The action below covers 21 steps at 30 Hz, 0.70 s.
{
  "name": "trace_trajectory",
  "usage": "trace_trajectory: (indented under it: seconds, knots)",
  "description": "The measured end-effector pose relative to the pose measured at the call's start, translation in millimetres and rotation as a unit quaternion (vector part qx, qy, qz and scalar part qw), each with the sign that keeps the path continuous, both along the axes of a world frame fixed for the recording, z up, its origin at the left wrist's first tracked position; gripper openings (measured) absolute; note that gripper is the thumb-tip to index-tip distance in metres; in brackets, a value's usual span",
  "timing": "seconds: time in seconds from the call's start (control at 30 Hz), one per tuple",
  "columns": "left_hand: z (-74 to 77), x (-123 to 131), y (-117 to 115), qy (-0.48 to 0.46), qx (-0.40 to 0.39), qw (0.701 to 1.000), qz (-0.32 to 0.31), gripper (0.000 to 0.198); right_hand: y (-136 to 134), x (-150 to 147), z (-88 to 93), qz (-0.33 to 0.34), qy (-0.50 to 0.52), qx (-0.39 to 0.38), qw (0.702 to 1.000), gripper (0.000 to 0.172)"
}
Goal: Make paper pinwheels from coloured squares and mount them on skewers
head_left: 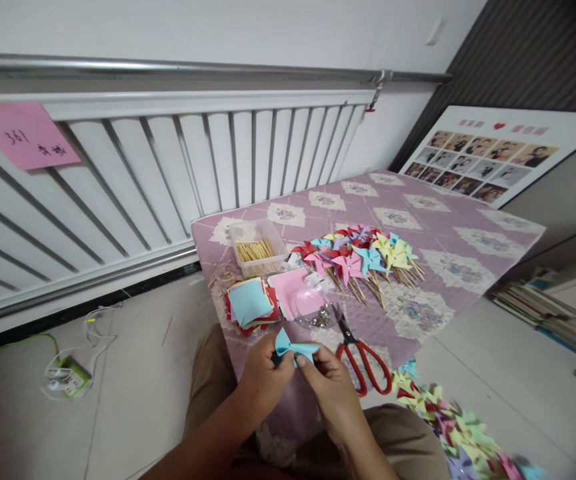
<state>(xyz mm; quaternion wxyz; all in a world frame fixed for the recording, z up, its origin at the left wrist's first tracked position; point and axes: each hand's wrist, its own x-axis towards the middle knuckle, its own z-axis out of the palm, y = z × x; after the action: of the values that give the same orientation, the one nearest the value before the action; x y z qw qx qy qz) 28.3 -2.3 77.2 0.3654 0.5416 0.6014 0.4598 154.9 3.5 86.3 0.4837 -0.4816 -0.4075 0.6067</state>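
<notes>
Between my two hands is a light-blue paper pinwheel (284,341), partly folded, its blades bent in toward the middle. My left hand (264,370) pinches its left side, and my right hand (329,377) grips the right side with thumb and fingers. Just beyond them lie a stack of coloured paper squares (251,301), blue on top, and a pink sheet (285,293). A clear round dish (308,303) holds small metal pieces (322,316). Scissors with red handles (361,353) rest to the right of my right hand, blades slightly apart.
A clear plastic box (263,270) holds thin wooden sticks (255,250). Finished pinwheels on sticks (363,257) lie piled on the patterned tablecloth (418,303). More pinwheels (463,427) sit low at the right. A radiator (263,153) stands behind; a power strip (73,378) lies on the floor.
</notes>
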Motion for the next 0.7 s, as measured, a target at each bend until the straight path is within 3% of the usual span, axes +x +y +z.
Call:
trace_trajectory:
  seconds: [0.3,0.7]
  knots:
    - [4.1,-8.3,5.3,0.068,-0.024,0.997,-0.002,0.005,3.9,-2.6,-8.4,-0.007,0.007,-0.006,1.000,0.027]
    - [20.6,-11.6,9.2,0.115,-0.039,0.992,-0.017,0.012,7.4,-0.6,-8.4,0.016,0.029,-0.015,0.999,0.022]
